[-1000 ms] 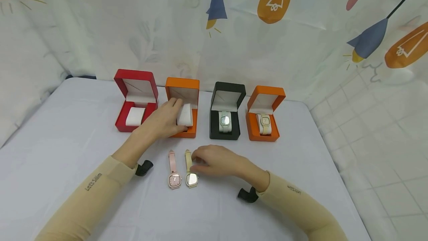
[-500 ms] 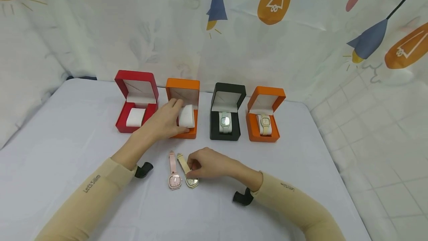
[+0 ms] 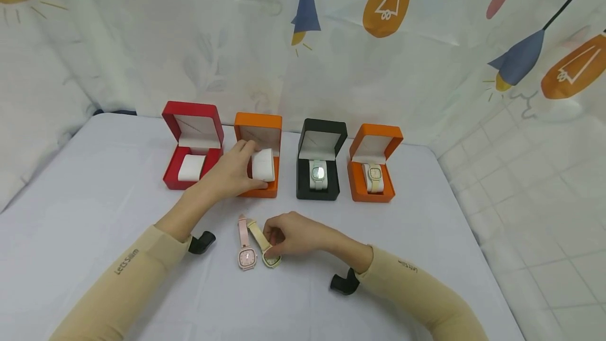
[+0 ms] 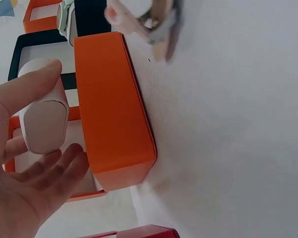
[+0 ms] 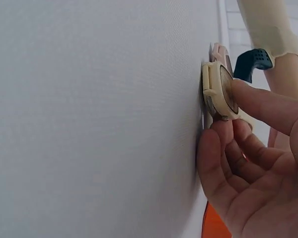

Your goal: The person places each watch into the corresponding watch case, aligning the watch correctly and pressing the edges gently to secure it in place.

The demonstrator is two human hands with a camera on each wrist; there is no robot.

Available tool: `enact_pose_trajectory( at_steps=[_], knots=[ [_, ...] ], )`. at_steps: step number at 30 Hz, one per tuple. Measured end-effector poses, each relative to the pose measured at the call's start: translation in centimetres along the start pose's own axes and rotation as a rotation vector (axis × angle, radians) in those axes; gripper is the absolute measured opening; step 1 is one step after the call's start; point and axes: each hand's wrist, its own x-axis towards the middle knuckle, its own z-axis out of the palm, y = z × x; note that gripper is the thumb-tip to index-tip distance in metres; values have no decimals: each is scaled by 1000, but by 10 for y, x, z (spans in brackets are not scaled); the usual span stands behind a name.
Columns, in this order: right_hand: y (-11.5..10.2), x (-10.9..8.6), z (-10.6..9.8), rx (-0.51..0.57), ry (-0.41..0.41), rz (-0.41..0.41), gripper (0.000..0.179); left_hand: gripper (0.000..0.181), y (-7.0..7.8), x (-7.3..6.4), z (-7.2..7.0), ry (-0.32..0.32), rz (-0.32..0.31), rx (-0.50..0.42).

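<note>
My left hand (image 3: 232, 170) holds a white watch cushion (image 3: 263, 165) at the left orange watch box (image 3: 258, 121), whose lid stands up. In the left wrist view the thumb lies along the top of the cushion (image 4: 45, 126), with the other fingers below it. On the tablecloth, my right hand (image 3: 300, 233) pinches a pale yellow watch (image 3: 258, 236) by its case. The right wrist view has the thumb on the dial of this watch (image 5: 221, 89) and fingertips at the case edge. A pink watch (image 3: 247, 258) lies just left of it, strap pointing away.
At the left stands an open red box (image 3: 191, 110) with a white cushion. Right of my left hand are an open black box (image 3: 324, 126) with a mint watch (image 3: 319, 173) and another orange box (image 3: 379, 129) with a cream watch (image 3: 375, 174). A patterned curtain (image 3: 227, 30) hangs behind.
My right hand has shifted slightly left and taken hold of the yellow watch, whose strap end has swung left toward the pink watch. The left hand has stayed at the orange box with the cushion.
</note>
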Motion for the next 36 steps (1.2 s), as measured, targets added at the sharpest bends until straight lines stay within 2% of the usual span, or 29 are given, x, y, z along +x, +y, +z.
enact_pose_trajectory(
  at_steps=[11, 17, 31, 36],
  knots=[
    [7, -1, 5, 144, 6, -11, 20, 74, -2, -3, 1, 13, 4, -36],
    [13, -3, 5, 183, 31, -31, 22, 73, -1, -4, 0, 19, 9, -35],
    [21, -12, -5, 265, 172, -46, 29, 71, -1, -4, -3, 27, 12, -62],
    [23, -15, -9, 254, 211, -65, 30, 70, 0, -5, -3, 39, 24, -73]
  ],
)
